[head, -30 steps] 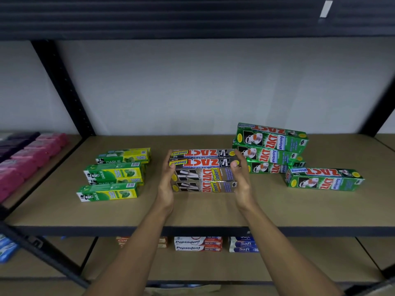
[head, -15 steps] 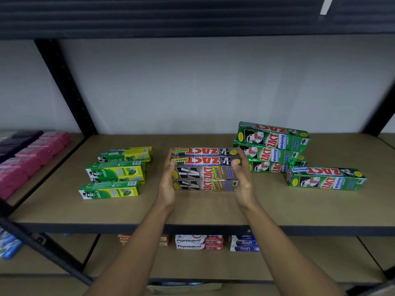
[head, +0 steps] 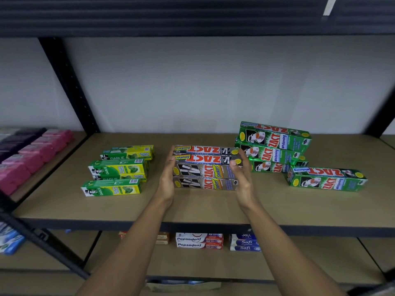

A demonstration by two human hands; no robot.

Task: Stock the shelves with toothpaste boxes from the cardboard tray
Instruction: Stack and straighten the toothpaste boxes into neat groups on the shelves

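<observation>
1. Silver card marks the task's thing: the silver Zact Smokers stack (head: 205, 169) lies lengthwise in the middle of the tan shelf board (head: 203, 206). From what shows, it is two layers high and two rows deep.
2. Your left grip (head: 167, 178) stands on edge with its fingers straight and together. Its palm lies flat against the left end of the stack.
3. Your right grip (head: 242, 178) mirrors it at the right end, with fingers straight and a little spread and the fingertips level with the upper boxes. You cannot tell whether its palm touches the card. Neither grip curls round a box.
4. The green Zact Whitening pile (head: 273, 146) sits just beside the stack's right end, behind your right grip. It is three layers high, and the top box is skewed.
5. A single green Zact box (head: 324, 180) lies flat further right, touching the pile's corner and nearer the front edge.
6. To the left, the green-and-yellow Darlie boxes (head: 119, 169) lie in three rows running back from the front edge. They are apart from the silver stack.
7. Beyond the black upright (head: 70, 88), in the next bay, pink boxes (head: 32, 154) lie in rows.
8. On the shelf below, the Pepsodent boxes (head: 198, 241) and the blue Safi boxes (head: 244, 242) are stacked side by side.
9. A strip of brown cardboard (head: 183, 287) shows at the bottom edge between your forearms. It is too cropped to tell whether it is the tray.
</observation>
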